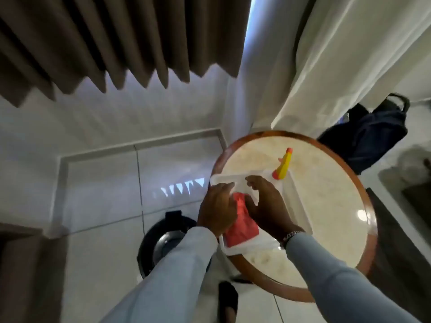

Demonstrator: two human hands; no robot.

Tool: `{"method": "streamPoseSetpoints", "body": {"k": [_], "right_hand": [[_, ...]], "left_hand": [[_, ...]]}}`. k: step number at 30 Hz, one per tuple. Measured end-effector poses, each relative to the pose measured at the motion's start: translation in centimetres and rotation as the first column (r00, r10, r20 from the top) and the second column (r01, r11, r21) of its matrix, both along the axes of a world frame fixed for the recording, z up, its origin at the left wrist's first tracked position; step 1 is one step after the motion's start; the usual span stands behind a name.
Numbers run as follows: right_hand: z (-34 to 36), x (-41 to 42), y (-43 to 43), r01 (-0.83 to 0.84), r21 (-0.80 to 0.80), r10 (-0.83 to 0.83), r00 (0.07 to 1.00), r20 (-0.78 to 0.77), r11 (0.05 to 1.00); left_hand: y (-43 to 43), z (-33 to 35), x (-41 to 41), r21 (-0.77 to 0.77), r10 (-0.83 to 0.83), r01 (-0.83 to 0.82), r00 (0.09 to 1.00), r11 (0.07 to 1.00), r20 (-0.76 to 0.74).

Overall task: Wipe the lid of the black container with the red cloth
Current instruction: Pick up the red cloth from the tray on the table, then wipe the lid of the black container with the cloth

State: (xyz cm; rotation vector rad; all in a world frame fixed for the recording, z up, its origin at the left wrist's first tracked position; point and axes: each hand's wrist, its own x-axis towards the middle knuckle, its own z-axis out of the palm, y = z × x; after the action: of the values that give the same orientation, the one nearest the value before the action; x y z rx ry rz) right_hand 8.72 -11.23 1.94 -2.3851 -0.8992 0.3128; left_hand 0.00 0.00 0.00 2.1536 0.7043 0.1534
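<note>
The red cloth (pixel 242 227) lies in a white tray (pixel 300 201) on a round table. Both my hands are on it, palms down. My left hand (pixel 217 208) rests on the cloth's left edge with its fingers stretched toward the tray's far rim. My right hand (pixel 268 203) covers the cloth's right side, fingers curled, thumb pressed into the bunched fabric. The black container (pixel 149 243) stands on the floor left of the table, and its shiny round lid (pixel 168 241) is partly hidden behind my left sleeve.
The table (pixel 326 229) has a pale stone top and a wooden rim. A yellow and orange spray bottle (pixel 283 165) stands at the tray's far corner. A dark backpack (pixel 370 136) sits on the floor beyond the table. Brown curtains hang at the left, white ones at the right.
</note>
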Motion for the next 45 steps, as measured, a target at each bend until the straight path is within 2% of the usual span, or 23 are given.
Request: {"method": "streamPoseSetpoints", "body": {"k": [2,4,6,9,12,15,19,22,24,27,31,34,38,41,45], "right_hand": [[-3.6,0.4,-0.5,0.020,-0.035,-0.021,1.000,-0.022,0.999],[-7.3,0.4,-1.1,0.038,-0.131,-0.044,0.998,-0.046,0.991],[-10.5,0.5,-1.4,0.094,-0.207,-0.111,0.991,-0.072,0.974],[-13.5,0.6,-1.5,0.141,-0.237,-0.168,0.981,-0.096,0.961],[-14.7,0.5,-1.5,0.181,-0.135,-0.198,0.973,-0.122,0.974],[-13.6,0.2,-1.3,0.240,-0.015,-0.240,0.965,-0.107,0.971],[-10.1,-0.4,-0.7,0.309,0.163,-0.300,0.951,-0.078,0.937],[-7.2,-1.8,0.6,0.287,0.219,-0.283,0.958,-0.048,0.933],[-6.2,-3.9,2.7,0.260,0.252,-0.252,0.965,-0.065,0.932],[-6.7,-7.7,5.7,0.184,0.288,-0.165,0.982,-0.091,0.940],[-12.1,-12.8,9.0,0.119,0.242,-0.083,0.984,-0.156,0.963],[-18.4,-15.2,10.6,0.099,0.146,-0.060,0.966,-0.250,0.984],[-26.9,-16.5,10.9,0.061,0.042,-0.052,0.977,-0.206,0.997],[-31.7,-17.1,9.9,0.075,-0.066,-0.085,0.983,-0.165,0.995],[-35.3,-18.6,9.7,-0.051,-0.082,0.047,0.998,-0.052,0.995]], "left_hand": [[-0.8,-3.6,0.7,0.160,-0.088,0.102,0.992,0.982,-0.087],[-1.3,-6.9,0.7,0.329,-0.160,0.249,0.948,0.911,-0.275],[-1.7,-9.2,0.8,0.419,-0.184,0.347,0.906,0.839,-0.380],[-2.5,-10.4,1.2,0.474,-0.182,0.386,0.889,0.791,-0.420],[-2.8,-11.2,1.7,0.533,-0.114,0.281,0.939,0.798,-0.324],[-2.9,-11.1,1.8,0.469,-0.080,0.171,0.975,0.866,-0.209],[-2.3,-8.8,0.8,0.281,0.030,-0.038,0.999,0.959,0.032],[-1.1,-6.5,-0.9,0.096,0.145,-0.174,0.957,0.980,0.250],[0.6,-5.9,-3.3,0.017,0.234,-0.253,0.915,0.967,0.327],[3.4,-6.9,-7.8,-0.045,0.340,-0.343,0.889,0.938,0.306],[6.1,-11.6,-14.2,-0.064,0.415,-0.411,0.886,0.909,0.205],[7.5,-16.6,-17.6,-0.061,0.382,-0.377,0.911,0.924,0.156],[9.8,-24.4,-21.0,-0.140,0.291,-0.274,0.949,0.952,0.118],[11.7,-29.8,-23.7,-0.214,0.068,-0.070,0.998,0.974,-0.017],[13.4,-34.4,-24.8,-0.084,-0.240,0.230,0.959,0.970,-0.151]]}}
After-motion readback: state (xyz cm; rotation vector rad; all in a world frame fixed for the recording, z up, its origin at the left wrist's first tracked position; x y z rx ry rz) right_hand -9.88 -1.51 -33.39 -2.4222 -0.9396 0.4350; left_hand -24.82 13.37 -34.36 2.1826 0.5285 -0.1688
